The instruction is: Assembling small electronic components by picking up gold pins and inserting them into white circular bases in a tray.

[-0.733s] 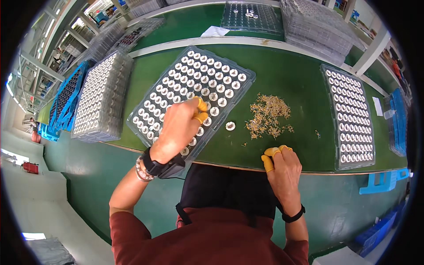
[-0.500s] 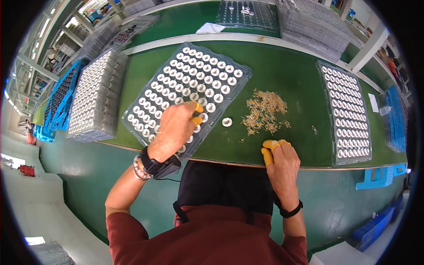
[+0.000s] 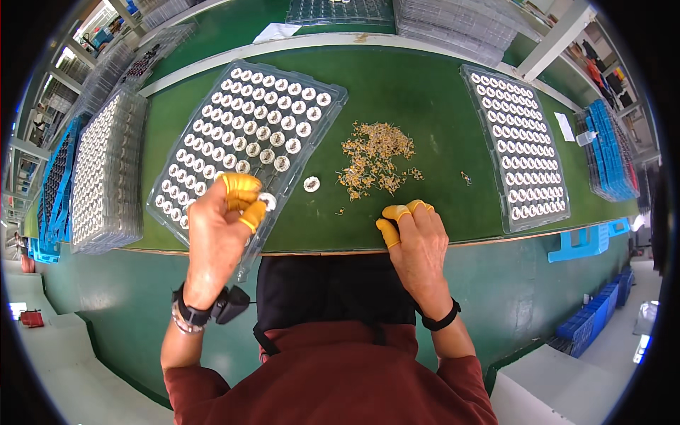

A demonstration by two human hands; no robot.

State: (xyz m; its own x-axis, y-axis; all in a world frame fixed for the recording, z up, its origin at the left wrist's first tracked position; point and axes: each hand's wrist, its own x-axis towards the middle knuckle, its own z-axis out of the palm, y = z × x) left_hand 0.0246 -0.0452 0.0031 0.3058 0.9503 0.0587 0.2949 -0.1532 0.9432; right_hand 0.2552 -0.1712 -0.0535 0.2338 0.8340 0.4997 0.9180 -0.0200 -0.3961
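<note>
My left hand (image 3: pixel 219 230), with yellow finger cots, pinches a small white round part (image 3: pixel 268 201) between thumb and fingers. It is over the near right edge of a clear plastic tray (image 3: pixel 322 134) filled with rows of the same parts. One loose white round part (image 3: pixel 312 184) lies on the green table just right of that tray. My right hand (image 3: pixel 419 244), also in yellow finger cots, rests at the table's front edge with its fingers curled together; whatever they hold is hidden. Beyond it spreads a heap of tiny orange-and-silver wired components (image 3: pixel 375 156).
A second filled tray (image 3: pixel 520 156) lies at the right. Stacked trays of white parts (image 3: pixel 110 170) stand at the left beside blue trays (image 3: pixel 60 184). More blue trays (image 3: pixel 609 156) are at the far right. Clear trays (image 3: pixel 453 28) are piled behind the white rail (image 3: pixel 340 41).
My left hand has lifted a white round part from the tray and drawn back toward me. My right hand stays by the table edge. The whole view has shifted.
</note>
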